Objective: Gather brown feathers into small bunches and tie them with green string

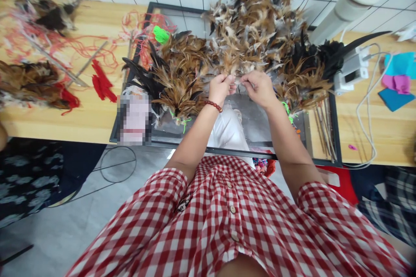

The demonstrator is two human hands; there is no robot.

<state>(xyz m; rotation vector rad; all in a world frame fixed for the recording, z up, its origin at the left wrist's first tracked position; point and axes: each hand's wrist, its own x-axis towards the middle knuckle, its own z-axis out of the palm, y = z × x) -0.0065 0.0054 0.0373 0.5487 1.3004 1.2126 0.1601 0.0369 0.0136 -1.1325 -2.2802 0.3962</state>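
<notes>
Left hand [221,88] and right hand [259,88] meet fingertip to fingertip, both pinching small feathers [236,81]. Big feather pile [253,30] at 12 o'clock; glass tray [247,119] beneath.

We count two hands, left hand [221,88] and right hand [259,88], one beaded bracelet [213,105], one white cylinder [346,8], three felt pieces [399,78], and way too many feathers [247,39] to count.

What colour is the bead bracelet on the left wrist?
Dark red; the bracelet shows clearly in the head view, just below the left hand.
</notes>
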